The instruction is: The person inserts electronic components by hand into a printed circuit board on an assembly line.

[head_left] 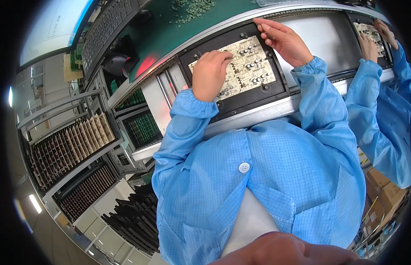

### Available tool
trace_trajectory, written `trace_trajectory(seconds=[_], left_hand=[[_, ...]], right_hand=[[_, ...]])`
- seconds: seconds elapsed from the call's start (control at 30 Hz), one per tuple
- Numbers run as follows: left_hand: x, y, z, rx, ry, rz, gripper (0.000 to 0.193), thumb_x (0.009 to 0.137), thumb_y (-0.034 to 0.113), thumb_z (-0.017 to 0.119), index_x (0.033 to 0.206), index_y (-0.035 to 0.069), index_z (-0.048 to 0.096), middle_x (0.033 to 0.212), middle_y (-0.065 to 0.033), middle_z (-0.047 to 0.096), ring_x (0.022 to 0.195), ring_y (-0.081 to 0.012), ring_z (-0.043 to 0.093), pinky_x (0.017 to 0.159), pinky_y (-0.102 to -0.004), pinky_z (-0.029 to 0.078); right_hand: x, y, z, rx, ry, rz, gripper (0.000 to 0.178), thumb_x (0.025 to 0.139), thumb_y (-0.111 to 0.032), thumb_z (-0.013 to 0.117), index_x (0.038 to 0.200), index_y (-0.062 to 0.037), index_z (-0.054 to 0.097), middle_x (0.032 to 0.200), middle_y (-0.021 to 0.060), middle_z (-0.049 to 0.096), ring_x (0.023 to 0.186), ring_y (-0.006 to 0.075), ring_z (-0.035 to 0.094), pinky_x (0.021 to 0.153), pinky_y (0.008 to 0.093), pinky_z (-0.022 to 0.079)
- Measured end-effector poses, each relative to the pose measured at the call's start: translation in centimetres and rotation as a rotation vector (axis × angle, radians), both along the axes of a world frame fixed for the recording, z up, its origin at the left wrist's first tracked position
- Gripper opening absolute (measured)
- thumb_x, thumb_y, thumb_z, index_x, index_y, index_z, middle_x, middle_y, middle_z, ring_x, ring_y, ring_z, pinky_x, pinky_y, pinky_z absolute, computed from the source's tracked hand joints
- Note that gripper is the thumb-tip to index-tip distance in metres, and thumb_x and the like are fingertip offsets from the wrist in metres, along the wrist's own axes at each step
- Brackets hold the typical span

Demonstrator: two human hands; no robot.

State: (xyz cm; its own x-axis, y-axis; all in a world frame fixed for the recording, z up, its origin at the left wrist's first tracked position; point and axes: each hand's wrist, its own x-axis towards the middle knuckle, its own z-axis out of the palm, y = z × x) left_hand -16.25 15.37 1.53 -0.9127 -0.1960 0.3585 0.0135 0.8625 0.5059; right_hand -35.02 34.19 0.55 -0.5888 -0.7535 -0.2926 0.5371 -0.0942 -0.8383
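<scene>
A pale circuit board (253,57) with small black cylindrical components and printed markings sits in a black carrier frame (276,86) on the conveyor line. My left hand (210,73) rests over the board's left part, fingers bent together and pointing down. What its fingertips hold, if anything, is hidden beneath them. By the carrier's far right corner, my right hand (285,42) is raised with the index finger stretched out and the other fingers loosely curled. Nothing shows between those fingers.
At right, another person's hands (369,46) work on a second board (369,32). Small green pieces (194,11) lie on the green mat (163,28). A scanner (117,63), keyboard (109,28) and monitor (51,31) stand at left, above racks of boards (73,148). Cardboard boxes (384,194) are lower right.
</scene>
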Motion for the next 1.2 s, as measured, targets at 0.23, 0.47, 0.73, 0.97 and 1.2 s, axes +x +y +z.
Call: trace_trajectory(seconds=[0.23,0.47,0.73,0.97,1.2], left_hand=[[-0.1,0.2,-0.3,-0.061,-0.007,-0.019,0.008,0.084,0.004,0.074,0.092,0.009,0.076,0.091,-0.0088,0.072,0.084,-0.0304,0.069,0.074,-0.0397,0.056],[0.0,0.3,-0.9,-0.06,0.049,-0.062,0.016,0.084,0.0,0.066,0.093,0.009,0.075,0.093,-0.0083,0.071,0.088,-0.0298,0.067,0.075,-0.0405,0.057],[-0.1,0.6,-1.4,-0.021,0.088,-0.01,0.02,0.078,0.0,0.069,0.095,0.01,0.076,0.093,-0.0062,0.072,0.086,-0.0289,0.068,0.075,-0.0397,0.058],[0.0,0.2,-1.7,-0.192,0.112,-0.066,0.025,0.077,0.001,0.071,0.1,0.01,0.076,0.093,-0.0063,0.074,0.085,-0.0261,0.07,0.074,-0.0368,0.058],[1.7,-2.1,-0.2,1.145,-0.133,0.147,0.028,0.093,0.006,0.076,0.118,-0.003,0.065,0.111,-0.016,0.076,0.099,-0.0185,0.074,0.083,-0.0279,0.06]], right_hand=[[0.3,-0.4,0.0,0.03,0.114,-0.008,0.035,0.106,-0.021,0.063,0.138,-0.0077,0.067,0.103,-0.0062,0.064,0.084,0.003,0.05,0.074,0.0166,0.043],[0.7,-0.7,0.0,0.059,0.23,0.004,0.032,0.106,-0.022,0.064,0.134,-0.008,0.069,0.101,-0.0071,0.063,0.079,0.0022,0.046,0.069,0.0162,0.041],[1.0,-1.2,-0.2,0.114,0.321,0.039,0.032,0.104,-0.023,0.066,0.132,-0.0056,0.069,0.099,-0.0072,0.066,0.075,0.001,0.044,0.066,0.0162,0.039],[2.0,-1.8,-0.1,0.208,0.496,0.023,0.023,0.1,-0.022,0.073,0.117,-0.0061,0.072,0.095,-0.0069,0.068,0.071,0.0006,0.044,0.063,0.0169,0.038],[7.2,-0.5,1.3,0.314,1.439,0.113,0.013,0.086,-0.012,0.079,0.096,-0.0099,0.072,0.082,0.0049,0.059,0.07,0.0216,0.062,0.061,0.0336,0.05]])
